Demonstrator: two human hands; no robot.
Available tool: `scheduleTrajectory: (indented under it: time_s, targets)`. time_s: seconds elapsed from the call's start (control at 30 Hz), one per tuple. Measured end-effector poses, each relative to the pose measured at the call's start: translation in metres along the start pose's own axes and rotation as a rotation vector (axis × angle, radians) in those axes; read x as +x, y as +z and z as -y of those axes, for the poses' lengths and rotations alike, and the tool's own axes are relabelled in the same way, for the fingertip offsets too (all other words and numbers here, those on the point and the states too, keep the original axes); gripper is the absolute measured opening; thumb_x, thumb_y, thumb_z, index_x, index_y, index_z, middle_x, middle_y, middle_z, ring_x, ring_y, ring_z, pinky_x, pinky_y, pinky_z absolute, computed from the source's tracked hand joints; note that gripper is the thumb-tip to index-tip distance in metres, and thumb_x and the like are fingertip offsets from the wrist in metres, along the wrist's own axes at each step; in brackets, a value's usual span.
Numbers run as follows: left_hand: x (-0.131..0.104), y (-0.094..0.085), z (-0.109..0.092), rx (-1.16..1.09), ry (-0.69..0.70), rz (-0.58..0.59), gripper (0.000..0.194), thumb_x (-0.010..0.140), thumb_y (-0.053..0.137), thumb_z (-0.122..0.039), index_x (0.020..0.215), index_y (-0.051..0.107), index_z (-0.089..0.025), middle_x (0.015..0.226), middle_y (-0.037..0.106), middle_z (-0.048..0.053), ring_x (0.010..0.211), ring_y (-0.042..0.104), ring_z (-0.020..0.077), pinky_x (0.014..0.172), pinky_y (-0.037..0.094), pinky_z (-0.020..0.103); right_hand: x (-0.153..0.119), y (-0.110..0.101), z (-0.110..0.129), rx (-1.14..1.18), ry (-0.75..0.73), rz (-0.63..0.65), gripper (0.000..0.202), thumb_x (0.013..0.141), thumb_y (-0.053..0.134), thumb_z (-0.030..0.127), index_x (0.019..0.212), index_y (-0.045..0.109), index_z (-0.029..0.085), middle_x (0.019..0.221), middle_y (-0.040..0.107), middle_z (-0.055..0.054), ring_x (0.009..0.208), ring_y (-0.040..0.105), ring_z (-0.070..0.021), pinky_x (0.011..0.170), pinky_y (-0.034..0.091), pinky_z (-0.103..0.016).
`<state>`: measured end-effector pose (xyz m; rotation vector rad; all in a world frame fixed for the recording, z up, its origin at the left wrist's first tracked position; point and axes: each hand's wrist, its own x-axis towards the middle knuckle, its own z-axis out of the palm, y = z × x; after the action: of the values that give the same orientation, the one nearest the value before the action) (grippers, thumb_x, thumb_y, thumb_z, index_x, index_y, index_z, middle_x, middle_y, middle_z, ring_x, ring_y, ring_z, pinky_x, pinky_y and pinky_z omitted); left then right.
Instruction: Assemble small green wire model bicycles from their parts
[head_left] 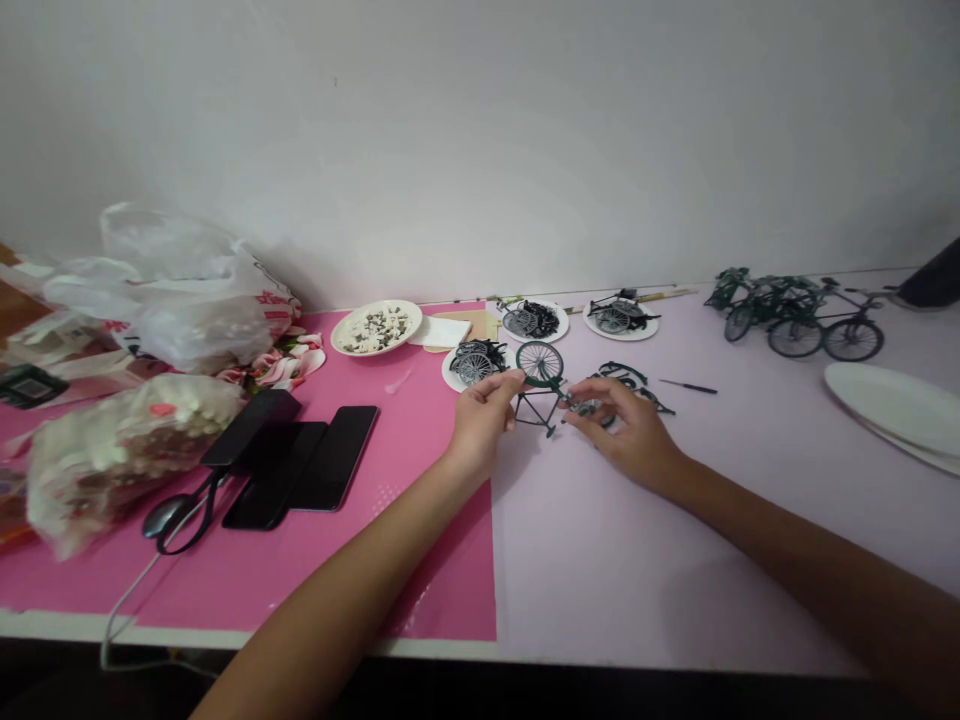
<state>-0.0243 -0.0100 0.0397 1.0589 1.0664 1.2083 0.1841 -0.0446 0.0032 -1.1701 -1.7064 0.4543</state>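
Observation:
My left hand pinches a dark green miniature bicycle frame that has one spoked wheel on its upper end. Held tilted above the table, the frame points its thin tubes down and left. My right hand is at the frame's right side, thumb and fingers drawn together; whether they grip the frame or a small part is hidden. Behind the right hand lie loose dark bicycle parts on the table. A small screwdriver rests to their right.
White plates of dark bike parts line the back. Model bicycles stand at right, beyond oval plates. A bowl of small pieces, phones, a black box and plastic bags occupy the left.

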Motion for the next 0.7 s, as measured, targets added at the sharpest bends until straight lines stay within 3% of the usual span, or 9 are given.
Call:
scheduleTrajectory:
  time_s: [0.13, 0.23, 0.33, 0.43, 0.57, 0.7]
  targets:
    - [0.002, 0.000, 0.003, 0.086, 0.072, 0.016, 0.042, 0.081, 0.082, -0.047, 0.108, 0.077, -0.015, 0.107, 0.080, 0.012, 0.047, 0.051, 0.0050, 0.046, 0.042, 0.023, 0.002, -0.001, 0.002, -0.020, 0.033, -0.032, 0.027, 0.095, 0.071, 0.047, 0.109, 0.073, 0.024, 0.109, 0.076, -0.009, 0.080, 0.073, -0.0218, 0.064, 0.062, -0.034]
    - [0.003, 0.000, 0.009, 0.145, 0.120, 0.011, 0.034, 0.085, 0.080, -0.039, 0.108, 0.075, -0.015, 0.119, 0.077, 0.013, 0.049, 0.055, 0.0047, 0.048, 0.047, 0.023, 0.004, -0.003, 0.001, -0.015, 0.021, -0.066, 0.028, 0.096, 0.069, 0.048, 0.111, 0.073, 0.024, 0.111, 0.076, -0.010, 0.093, 0.073, -0.0247, 0.069, 0.062, -0.035]
    - [0.001, -0.001, 0.015, 0.245, 0.210, 0.033, 0.026, 0.090, 0.073, -0.032, 0.110, 0.070, -0.015, 0.115, 0.075, 0.011, 0.050, 0.057, 0.0050, 0.050, 0.048, 0.022, 0.004, -0.004, -0.002, -0.021, 0.025, -0.085, 0.029, 0.097, 0.068, 0.047, 0.114, 0.073, 0.024, 0.113, 0.075, -0.011, 0.104, 0.071, -0.0268, 0.072, 0.062, -0.035]
    - [-0.002, -0.003, 0.019, 0.437, 0.415, 0.149, 0.021, 0.089, 0.073, -0.027, 0.107, 0.068, -0.017, 0.105, 0.073, 0.006, 0.052, 0.055, 0.0049, 0.053, 0.047, 0.021, 0.005, -0.004, -0.005, -0.039, 0.023, -0.091, 0.028, 0.097, 0.068, 0.045, 0.116, 0.074, 0.025, 0.114, 0.075, -0.010, 0.105, 0.071, -0.0268, 0.073, 0.061, -0.035]
    - [-0.006, -0.008, 0.017, 0.801, 0.692, 0.346, 0.036, 0.081, 0.084, -0.035, 0.111, 0.071, -0.021, 0.113, 0.073, 0.006, 0.063, 0.061, 0.0096, 0.061, 0.049, 0.024, 0.005, -0.005, -0.006, -0.061, -0.010, -0.075, 0.026, 0.098, 0.067, 0.042, 0.117, 0.074, 0.026, 0.117, 0.074, -0.010, 0.104, 0.070, -0.0268, 0.077, 0.060, -0.038]
    - [-0.006, -0.012, 0.010, 1.052, 0.754, 0.386, 0.032, 0.090, 0.078, -0.036, 0.119, 0.071, -0.024, 0.116, 0.073, 0.007, 0.074, 0.068, 0.0154, 0.061, 0.048, 0.026, 0.006, -0.006, -0.004, -0.090, -0.028, -0.071, 0.026, 0.099, 0.065, 0.040, 0.120, 0.072, 0.025, 0.113, 0.073, -0.010, 0.099, 0.069, -0.0264, 0.075, 0.060, -0.038]
